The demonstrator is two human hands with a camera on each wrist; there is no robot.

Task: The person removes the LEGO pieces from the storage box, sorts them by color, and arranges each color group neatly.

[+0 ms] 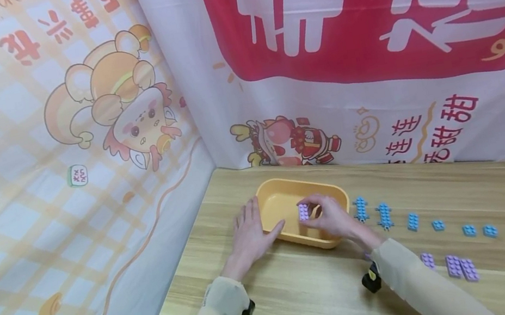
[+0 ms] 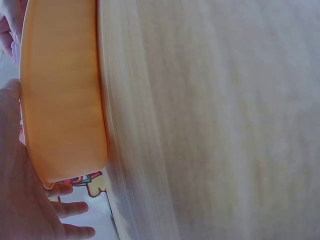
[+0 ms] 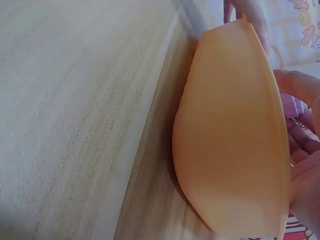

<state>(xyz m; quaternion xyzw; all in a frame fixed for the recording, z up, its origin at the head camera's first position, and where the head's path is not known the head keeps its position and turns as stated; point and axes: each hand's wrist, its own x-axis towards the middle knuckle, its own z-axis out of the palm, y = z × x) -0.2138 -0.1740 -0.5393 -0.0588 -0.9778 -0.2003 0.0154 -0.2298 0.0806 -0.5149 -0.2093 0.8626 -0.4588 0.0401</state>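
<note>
A purple building brick (image 1: 303,212) with studs is pinched between the thumb and fingers of my right hand (image 1: 330,215), over the inside of a yellow-orange plastic basin (image 1: 271,198). The same brick (image 3: 291,106) shows behind the basin's rim in the right wrist view. My left hand (image 1: 251,234) rests at the basin's left end, fingers straight along the outer side and thumb over the near rim. In the left wrist view, the fingers of my left hand (image 2: 30,200) spread past the corner of the basin (image 2: 65,95).
Right of the basin, blue pieces lie in a row: two long pieces with side pegs (image 1: 361,209), a longer brick (image 1: 413,222) and several small bricks (image 1: 469,230). Purple bricks (image 1: 454,266) lie nearer, beside my right sleeve. Printed cloth (image 1: 272,94) hangs behind the wooden table (image 1: 303,292).
</note>
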